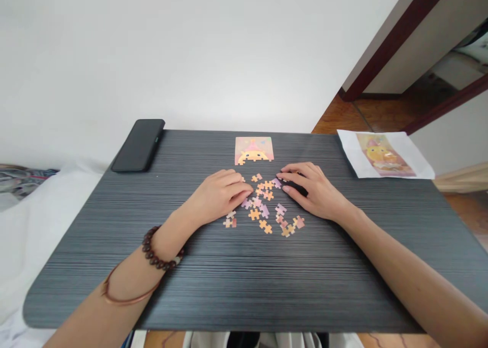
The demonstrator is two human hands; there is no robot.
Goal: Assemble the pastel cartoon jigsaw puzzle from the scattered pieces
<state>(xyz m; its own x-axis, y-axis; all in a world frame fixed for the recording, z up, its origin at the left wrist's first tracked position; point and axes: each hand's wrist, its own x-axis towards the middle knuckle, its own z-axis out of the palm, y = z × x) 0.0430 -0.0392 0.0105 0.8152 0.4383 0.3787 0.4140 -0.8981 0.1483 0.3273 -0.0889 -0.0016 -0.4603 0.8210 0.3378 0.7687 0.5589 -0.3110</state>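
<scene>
Loose puzzle pieces (pixel 254 214) in orange, pink and purple lie scattered on the table between my two hands. My left hand (pixel 219 198) rests at their left side, its fingers bent and pressed together. Its thumb and index fingertips meet over the pieces; anything between them is hidden. At the right side, my right hand (pixel 314 190) has its fingers apart, the tips beside a purple puzzle piece (pixel 276 183). Behind the pieces lies a joined puzzle section (pixel 254 149), showing the top of a yellow figure with a pink hat. Its lower edge is uneven.
A black phone (pixel 139 145) lies at the table's back left. White paper with a printed yellow figure (pixel 385 154) lies at the back right, partly over the edge. The dark table (pixel 244 287) stands against a white wall, with white bedding (pixel 46 210) on the left.
</scene>
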